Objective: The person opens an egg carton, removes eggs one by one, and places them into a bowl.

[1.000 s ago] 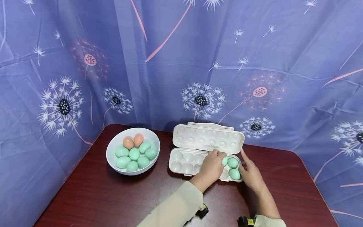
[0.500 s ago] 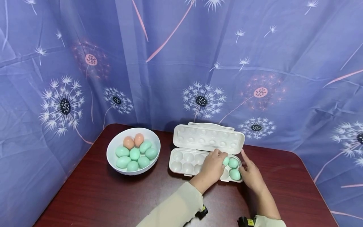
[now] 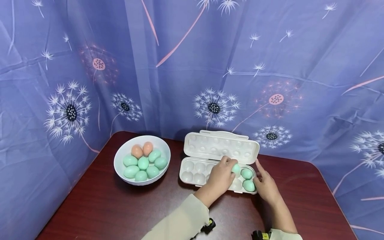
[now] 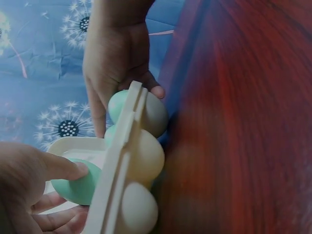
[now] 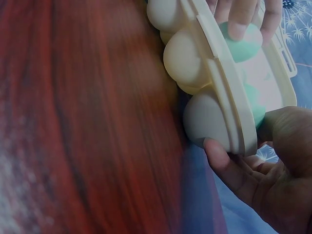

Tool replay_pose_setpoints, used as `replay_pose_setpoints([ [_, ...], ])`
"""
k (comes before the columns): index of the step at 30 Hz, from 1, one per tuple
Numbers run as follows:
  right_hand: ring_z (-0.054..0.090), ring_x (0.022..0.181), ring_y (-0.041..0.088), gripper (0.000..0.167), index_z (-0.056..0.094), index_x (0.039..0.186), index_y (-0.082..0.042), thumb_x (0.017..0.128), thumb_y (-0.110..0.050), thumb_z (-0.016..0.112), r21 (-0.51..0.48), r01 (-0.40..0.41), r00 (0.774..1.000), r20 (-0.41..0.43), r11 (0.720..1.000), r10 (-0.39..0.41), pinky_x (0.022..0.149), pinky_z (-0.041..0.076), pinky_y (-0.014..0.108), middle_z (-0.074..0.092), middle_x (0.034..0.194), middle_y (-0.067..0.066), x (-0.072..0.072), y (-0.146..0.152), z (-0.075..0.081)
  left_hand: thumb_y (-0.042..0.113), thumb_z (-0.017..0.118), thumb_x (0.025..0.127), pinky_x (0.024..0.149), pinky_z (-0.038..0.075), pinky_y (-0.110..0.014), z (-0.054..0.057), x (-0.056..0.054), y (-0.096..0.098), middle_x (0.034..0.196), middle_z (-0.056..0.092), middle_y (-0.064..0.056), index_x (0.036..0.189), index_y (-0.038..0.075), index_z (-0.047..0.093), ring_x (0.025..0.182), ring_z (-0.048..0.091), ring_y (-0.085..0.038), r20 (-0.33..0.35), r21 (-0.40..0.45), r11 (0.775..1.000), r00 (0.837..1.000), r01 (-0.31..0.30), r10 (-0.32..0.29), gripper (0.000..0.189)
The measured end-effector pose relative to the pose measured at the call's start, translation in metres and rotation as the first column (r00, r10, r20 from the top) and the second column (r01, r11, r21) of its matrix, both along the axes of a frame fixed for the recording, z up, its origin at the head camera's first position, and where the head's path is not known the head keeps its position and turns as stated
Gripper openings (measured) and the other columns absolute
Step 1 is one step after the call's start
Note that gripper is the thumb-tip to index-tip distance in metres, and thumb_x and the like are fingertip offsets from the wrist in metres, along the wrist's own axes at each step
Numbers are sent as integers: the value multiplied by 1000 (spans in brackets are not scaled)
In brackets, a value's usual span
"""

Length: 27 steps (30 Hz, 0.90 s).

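Note:
In the head view, my left hand [image 3: 220, 175] holds a light green egg [image 3: 236, 168] over the back row of a white plastic egg box [image 3: 188, 176]. The left wrist view shows the thumb on this egg [image 4: 77, 187], with fingers on its other side. Two more green eggs, a back one [image 3: 247, 173] and a front one [image 3: 248, 185], sit in the box's right-end cups. My right hand [image 3: 267, 186] grips that end; in the right wrist view its thumb [image 5: 219, 158] touches the outside of an end cup. The box's lid [image 3: 222, 146] stands raised behind.
To the left, a white bowl [image 3: 118, 168] contains several green eggs [image 3: 131, 171] and two brown ones, one [image 3: 137, 151] beside the other [image 3: 148, 148]. Everything stands on a dark red wooden table [image 3: 120, 210]. A blue dandelion-print curtain [image 3: 168, 100] hangs behind and beside it.
My left hand has shifted slightly left and the egg in it shows more fully. The right hand keeps its place at the box's end.

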State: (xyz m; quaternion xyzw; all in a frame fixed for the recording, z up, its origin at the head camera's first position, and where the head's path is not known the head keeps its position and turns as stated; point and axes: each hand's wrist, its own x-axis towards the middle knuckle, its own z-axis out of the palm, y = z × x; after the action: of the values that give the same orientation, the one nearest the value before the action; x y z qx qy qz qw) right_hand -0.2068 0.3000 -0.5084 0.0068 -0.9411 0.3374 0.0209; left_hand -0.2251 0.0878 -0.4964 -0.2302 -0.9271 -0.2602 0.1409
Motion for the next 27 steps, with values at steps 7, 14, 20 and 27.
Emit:
replay_pose_setpoints([
  [7,64,97,27,74,22,162,-14,95,-4,53,1,4,1000,4,1000,-4,84,49,35,62,119,26,-1,0,1,22,78,88,74,57,-26,11,5,-13,125,58,-1,130,23,62,93,70,-16,-44,32,999,999,-5,6,45],
  [14,63,97,28,74,22,161,-13,95,-4,53,10,-2,1000,-11,1000,2,85,49,37,62,120,27,-1,1,1,19,82,84,76,58,-27,28,4,-29,120,62,-3,128,19,66,92,70,-18,-80,131,991,996,-33,44,47],
  [20,63,96,28,74,22,161,-13,95,-4,53,9,-5,1000,-10,1000,5,86,49,40,63,119,27,-1,1,1,17,81,86,78,58,-28,43,6,-48,122,61,-4,130,19,66,95,70,-19,-62,194,980,996,-50,63,47],
  [27,64,94,25,74,23,161,-12,94,-3,54,5,-7,1000,-15,1000,7,82,50,33,63,118,27,-2,1,0,17,80,86,76,59,-33,54,13,-77,124,62,-3,129,20,66,93,71,-21,-25,236,967,994,-96,105,46],
])
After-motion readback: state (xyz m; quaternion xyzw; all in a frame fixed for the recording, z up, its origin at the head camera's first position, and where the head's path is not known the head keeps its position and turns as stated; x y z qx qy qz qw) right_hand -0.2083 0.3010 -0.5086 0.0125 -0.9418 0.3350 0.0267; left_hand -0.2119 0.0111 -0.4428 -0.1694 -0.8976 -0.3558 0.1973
